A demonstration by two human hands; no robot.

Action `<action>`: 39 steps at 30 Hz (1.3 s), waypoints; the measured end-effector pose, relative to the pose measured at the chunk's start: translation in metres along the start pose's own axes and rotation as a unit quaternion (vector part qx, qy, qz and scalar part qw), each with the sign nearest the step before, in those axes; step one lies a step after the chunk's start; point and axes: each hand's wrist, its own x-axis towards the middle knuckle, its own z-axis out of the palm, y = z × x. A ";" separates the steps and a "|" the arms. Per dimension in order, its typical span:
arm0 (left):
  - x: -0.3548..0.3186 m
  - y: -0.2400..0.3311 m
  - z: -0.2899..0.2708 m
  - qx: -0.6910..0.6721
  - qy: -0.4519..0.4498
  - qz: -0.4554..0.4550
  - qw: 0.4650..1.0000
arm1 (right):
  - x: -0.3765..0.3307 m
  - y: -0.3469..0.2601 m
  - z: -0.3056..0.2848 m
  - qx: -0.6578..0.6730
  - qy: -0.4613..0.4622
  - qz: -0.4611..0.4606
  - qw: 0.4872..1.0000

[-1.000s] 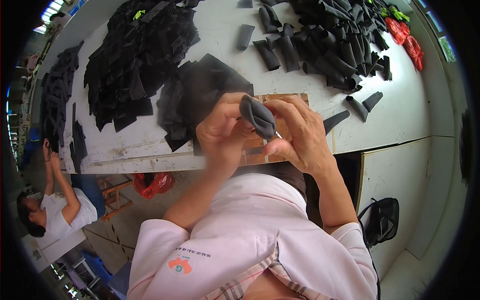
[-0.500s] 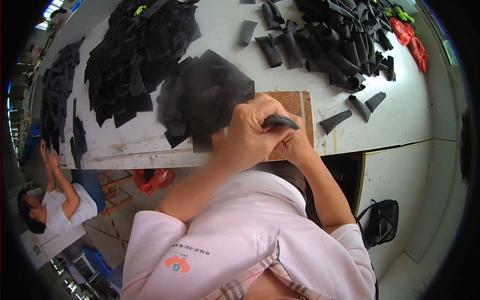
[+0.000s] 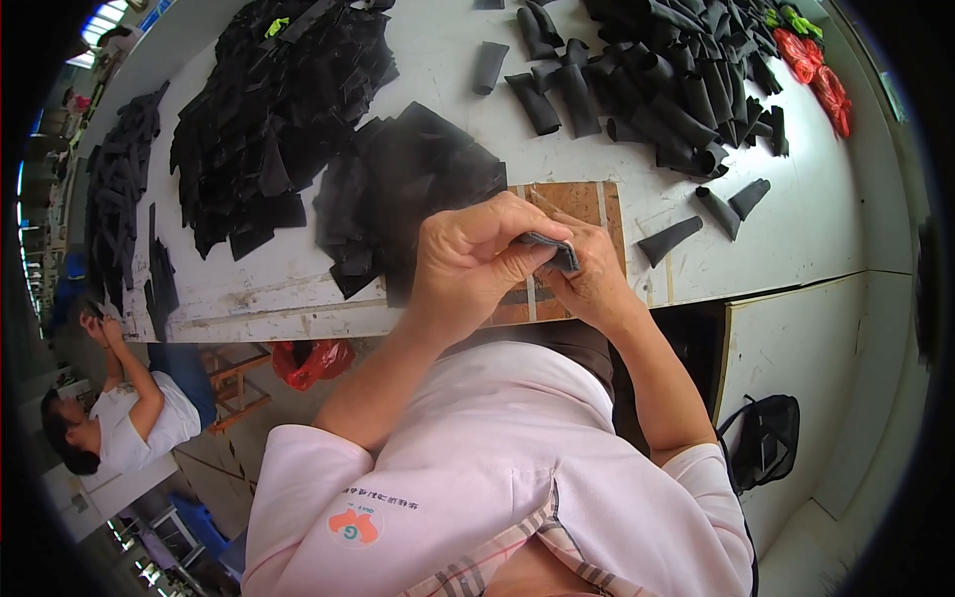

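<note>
Grip: left hand (image 3: 468, 264) and right hand (image 3: 587, 274) both pinch one folded dark fabric piece (image 3: 553, 249), held just above the brown board (image 3: 582, 204) on the tabletop (image 3: 796, 229).

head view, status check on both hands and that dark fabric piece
Left hand and right hand both pinching small folded dark grey fabric piece. Held above brown board at white table edge. Nothing obstructing.
</note>
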 end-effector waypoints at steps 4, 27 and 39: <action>0.002 0.002 0.004 0.039 0.045 -0.025 0.998 | -0.003 0.008 0.015 0.064 0.022 0.022 0.997; -0.014 -0.004 -0.010 -0.030 0.152 -0.047 0.987 | -0.004 -0.006 0.011 0.074 -0.034 0.090 0.993; 0.094 -0.136 -0.082 0.735 0.152 -0.277 0.600 | 0.041 0.034 -0.074 0.384 0.322 0.293 0.814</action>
